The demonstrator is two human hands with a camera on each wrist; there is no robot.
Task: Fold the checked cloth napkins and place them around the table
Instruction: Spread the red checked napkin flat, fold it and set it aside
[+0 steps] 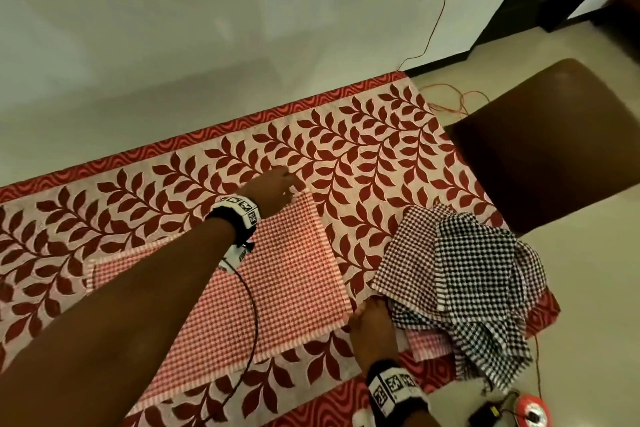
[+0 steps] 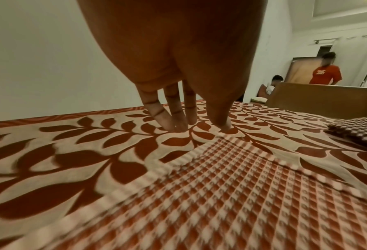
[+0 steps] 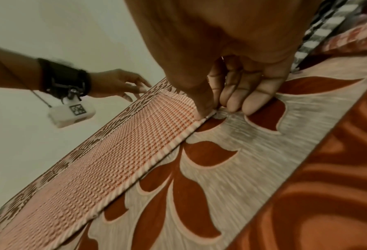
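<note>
Where tags show only codes, hands (image 1: 277, 189) (image 1: 369, 326) – red napkin (image 1: 277, 281).

The red checked napkin (image 1: 277, 274) is showing a matt woven cloth with a ribbed, waffle-like texture and a corded striped hem; the table cover (image 1: 363, 149) under it is looking like a plush, brushed fabric with raised leaf shapes; the dark checked napkins (image 1: 467, 274) are lying as soft, coarse-woven cloth; the chair (image 1: 554, 135) is appearing smooth and faintly glossy
</note>
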